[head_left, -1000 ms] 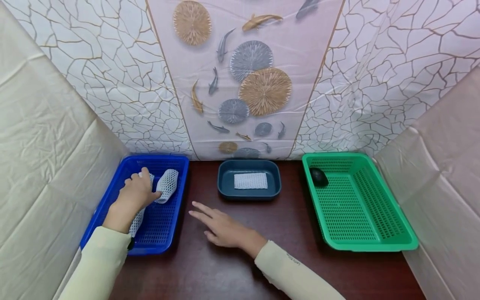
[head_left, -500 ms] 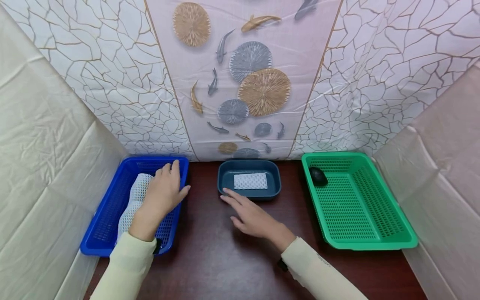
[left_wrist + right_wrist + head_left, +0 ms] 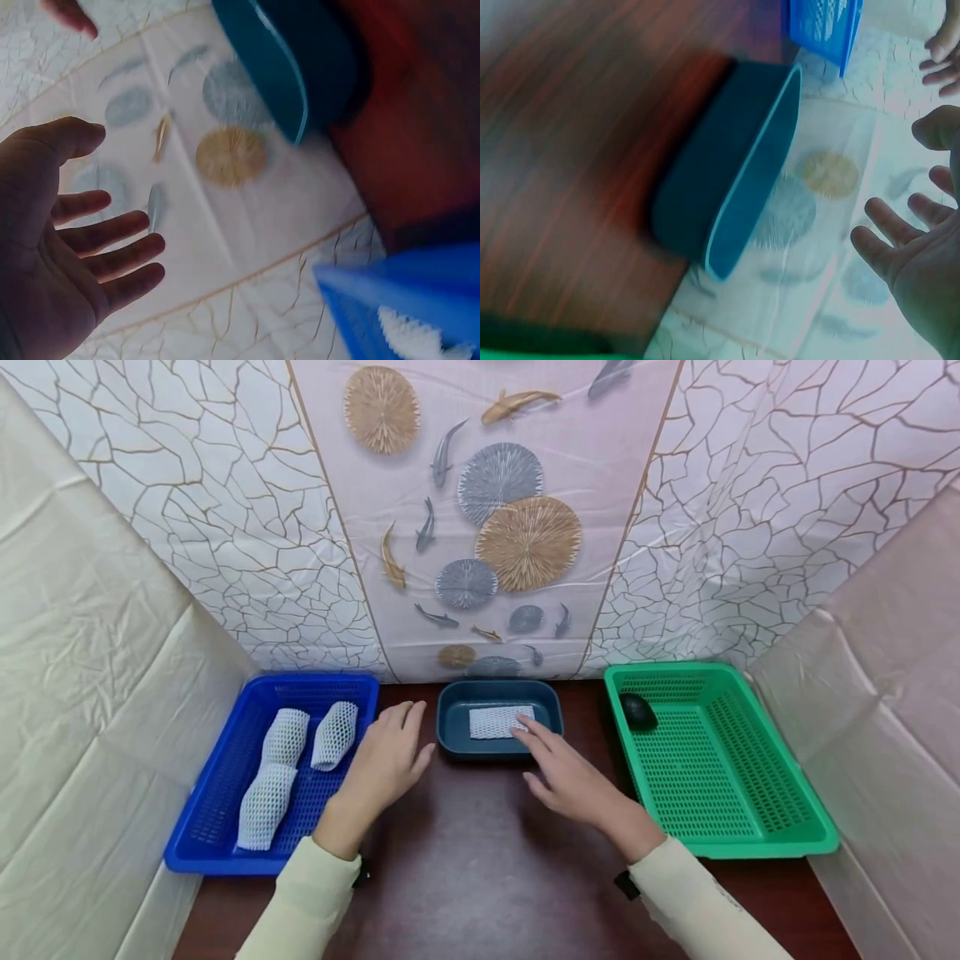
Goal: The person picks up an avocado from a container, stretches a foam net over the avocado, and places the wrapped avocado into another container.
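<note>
My left hand [image 3: 382,760] hovers between the blue basket [image 3: 352,810] and the dark teal tray [image 3: 447,739], its fingers loosely extended and holding nothing. In the left wrist view its palm [image 3: 52,270] is bare. Over the front right of the tray hangs my right hand [image 3: 570,777], fingers spread and grasping nothing. A flat white foam net sleeve [image 3: 495,723] lies in the tray, partly behind the right fingertips. Three objects in white foam net sleeves [image 3: 335,735] lie in the blue basket; what is inside them is hidden.
A green basket [image 3: 810,827] stands on the right with a dark, smooth oval object [image 3: 637,712] in its far left corner. Patterned cloth walls [image 3: 480,635] close off the back and sides of the dark wooden table [image 3: 480,877].
My left hand has come out of the blue basket toward the right, with nothing in it. The right hand has moved right and forward to the tray. The sleeved objects stay in the basket.
</note>
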The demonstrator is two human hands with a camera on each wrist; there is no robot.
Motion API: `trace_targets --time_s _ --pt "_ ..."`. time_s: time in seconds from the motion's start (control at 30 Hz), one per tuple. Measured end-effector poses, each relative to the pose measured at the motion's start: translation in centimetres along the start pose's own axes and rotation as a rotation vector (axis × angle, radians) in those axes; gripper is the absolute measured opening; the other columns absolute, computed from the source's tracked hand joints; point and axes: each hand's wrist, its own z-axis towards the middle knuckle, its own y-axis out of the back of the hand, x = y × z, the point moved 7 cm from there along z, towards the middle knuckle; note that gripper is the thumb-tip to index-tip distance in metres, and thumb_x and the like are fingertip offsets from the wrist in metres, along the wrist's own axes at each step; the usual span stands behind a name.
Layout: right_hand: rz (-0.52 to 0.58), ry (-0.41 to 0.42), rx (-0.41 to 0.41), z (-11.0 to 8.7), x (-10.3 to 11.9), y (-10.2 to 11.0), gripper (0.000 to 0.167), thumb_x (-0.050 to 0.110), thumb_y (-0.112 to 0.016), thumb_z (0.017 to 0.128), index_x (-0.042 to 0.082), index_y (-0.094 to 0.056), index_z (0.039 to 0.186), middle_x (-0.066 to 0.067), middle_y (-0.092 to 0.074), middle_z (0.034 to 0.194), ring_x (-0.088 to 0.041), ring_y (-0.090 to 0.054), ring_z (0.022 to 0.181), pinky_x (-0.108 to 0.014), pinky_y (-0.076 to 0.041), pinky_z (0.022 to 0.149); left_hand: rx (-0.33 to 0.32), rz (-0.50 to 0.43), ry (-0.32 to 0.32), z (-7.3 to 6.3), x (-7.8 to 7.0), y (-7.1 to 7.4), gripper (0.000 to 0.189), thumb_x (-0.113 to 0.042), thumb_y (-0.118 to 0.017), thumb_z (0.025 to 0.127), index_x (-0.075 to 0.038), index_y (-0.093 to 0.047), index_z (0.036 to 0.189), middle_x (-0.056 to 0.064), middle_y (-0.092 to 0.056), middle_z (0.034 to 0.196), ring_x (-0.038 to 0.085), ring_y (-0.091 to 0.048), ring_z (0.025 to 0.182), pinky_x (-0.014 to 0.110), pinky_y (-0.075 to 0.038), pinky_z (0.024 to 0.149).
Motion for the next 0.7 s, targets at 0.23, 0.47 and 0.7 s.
trace_targets --time_s 0.23,0.47,0.7 --pt "-0.023 -0.042 -0.053 -1.6 -2.7 3.3 0.07 0.015 -0.07 0.097 0.005 -0.037 0.158 -0.013 -0.025 0.17 -0.036 -0.043 0.145 -0.054 -0.046 0.11 0.079 -0.024 -0.023 -0.3 -2.1 -3.1 0.066 -0.032 -0.074 0.095 0.001 -0.051 0.146 0.025 -0.059 0.142 0.041 -0.058 0.129 0.055 -0.053 0.101" --pt "-0.081 -0.05 -0.085 -2.9 -5.8 5.3 0.067 0.012 -0.07 0.096 0.002 -0.041 0.155 -0.018 -0.028 0.168 -0.041 -0.042 0.145 -0.06 -0.043 0.11 0.101 -0.029 -0.046 -0.4 -3.3 -6.1 0.066 -0.036 -0.07 0.097 0.0 -0.05 0.148 0.022 -0.058 0.144 0.038 -0.056 0.133 0.053 -0.05 0.106" --pt "-0.139 0.002 -0.159 -3.6 -8.9 7.1 0.067 0.005 -0.075 0.09 -0.002 -0.045 0.15 -0.021 -0.033 0.164 -0.047 -0.045 0.139 -0.063 -0.044 0.106 0.134 0.0 -0.09 -0.6 -4.2 -9.5 0.065 -0.037 -0.069 0.098 -0.001 -0.05 0.148 0.02 -0.058 0.144 0.036 -0.056 0.132 0.051 -0.05 0.106"
